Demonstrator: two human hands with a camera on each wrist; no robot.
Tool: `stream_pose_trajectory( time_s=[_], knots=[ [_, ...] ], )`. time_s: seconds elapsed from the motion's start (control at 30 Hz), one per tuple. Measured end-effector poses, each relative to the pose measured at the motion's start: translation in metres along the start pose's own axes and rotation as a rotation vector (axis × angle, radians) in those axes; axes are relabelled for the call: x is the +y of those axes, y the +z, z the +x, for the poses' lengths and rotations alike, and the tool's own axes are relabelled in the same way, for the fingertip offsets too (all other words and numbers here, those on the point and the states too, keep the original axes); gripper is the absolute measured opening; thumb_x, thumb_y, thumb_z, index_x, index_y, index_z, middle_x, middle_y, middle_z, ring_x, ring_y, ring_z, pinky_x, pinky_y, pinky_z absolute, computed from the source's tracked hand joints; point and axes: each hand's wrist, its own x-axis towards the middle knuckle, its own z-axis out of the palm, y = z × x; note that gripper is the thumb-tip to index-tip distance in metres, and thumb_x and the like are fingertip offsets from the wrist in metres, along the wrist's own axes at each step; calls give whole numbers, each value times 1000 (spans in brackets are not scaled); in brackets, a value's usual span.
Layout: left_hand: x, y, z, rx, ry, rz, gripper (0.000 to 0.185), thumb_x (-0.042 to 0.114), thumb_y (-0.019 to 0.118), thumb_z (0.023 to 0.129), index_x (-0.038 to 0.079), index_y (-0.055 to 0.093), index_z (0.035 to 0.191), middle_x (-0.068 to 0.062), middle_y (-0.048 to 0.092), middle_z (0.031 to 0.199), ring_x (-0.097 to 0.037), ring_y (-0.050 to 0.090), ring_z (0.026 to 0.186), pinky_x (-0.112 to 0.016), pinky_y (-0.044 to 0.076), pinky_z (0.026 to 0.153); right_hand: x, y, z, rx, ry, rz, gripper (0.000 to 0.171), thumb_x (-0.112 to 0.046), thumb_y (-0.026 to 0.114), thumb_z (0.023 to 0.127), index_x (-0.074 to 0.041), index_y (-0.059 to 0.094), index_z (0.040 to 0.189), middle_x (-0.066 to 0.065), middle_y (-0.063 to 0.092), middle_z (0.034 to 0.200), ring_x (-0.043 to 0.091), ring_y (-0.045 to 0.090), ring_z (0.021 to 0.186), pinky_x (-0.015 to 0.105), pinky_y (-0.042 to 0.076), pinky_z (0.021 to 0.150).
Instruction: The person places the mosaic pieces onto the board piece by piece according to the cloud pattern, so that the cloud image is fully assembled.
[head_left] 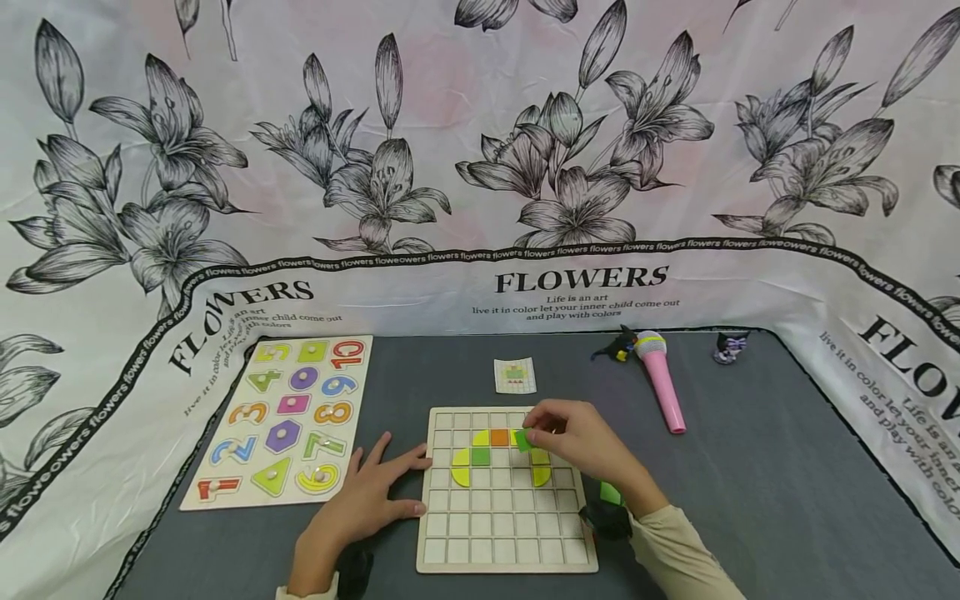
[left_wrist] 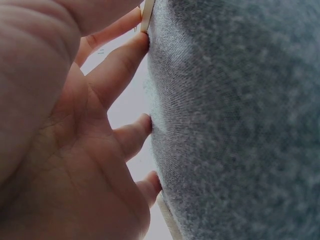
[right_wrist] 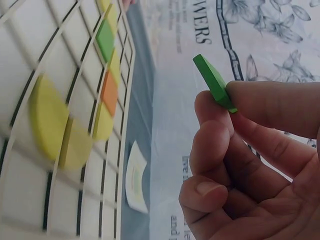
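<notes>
Thumb and fingertips of my right hand pinch a green square tile, held up over the upper right of a pale wooden grid board. On the board lie an orange square tile, a green square tile and several yellow rounded tiles. In the right wrist view, two yellow tiles sit beside each other in neighbouring cells. My left hand lies at the board's left edge with its fingers spread, thumb and fingertips right at the rim.
A number-and-shape puzzle board lies to the left. Behind the grid is a small pattern card. A pink toy microphone, a black figurine and a purple-black figurine stand back right. Another green piece shows by my right wrist.
</notes>
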Motion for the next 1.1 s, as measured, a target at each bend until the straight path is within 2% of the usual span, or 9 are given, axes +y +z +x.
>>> stream_pose_trajectory(
  time_s=[0.27,0.5,0.83,1.1],
  knots=[
    [0,0,0,2,-4,-6,70,34,90,87,20,65,150,-6,53,161,-53,13,159,-78,-3,120,-1,19,18,-5,-47,21,4,-11,75,101,-9,77,104,-2,71,90,17,65,79,33,54,69],
    [-2,1,1,-1,9,3,69,35,89,88,18,65,151,-7,53,161,-53,13,159,-79,-2,119,4,33,27,-28,4,-9,3,-9,76,99,-7,75,101,-4,69,88,17,63,78,33,53,66],
    [-1,1,1,-3,-3,3,74,35,89,87,17,62,154,-6,56,158,-52,13,160,-78,-3,120,13,45,29,-43,36,-108,6,-3,74,96,-8,72,94,-5,66,85,13,59,74,30,50,65],
    [0,0,0,2,-5,2,73,35,89,87,19,63,153,-7,55,159,-52,14,159,-78,-1,120,15,48,30,-54,12,-182,10,-1,74,94,-8,71,89,-6,63,79,10,54,69,28,46,61]
  ],
)
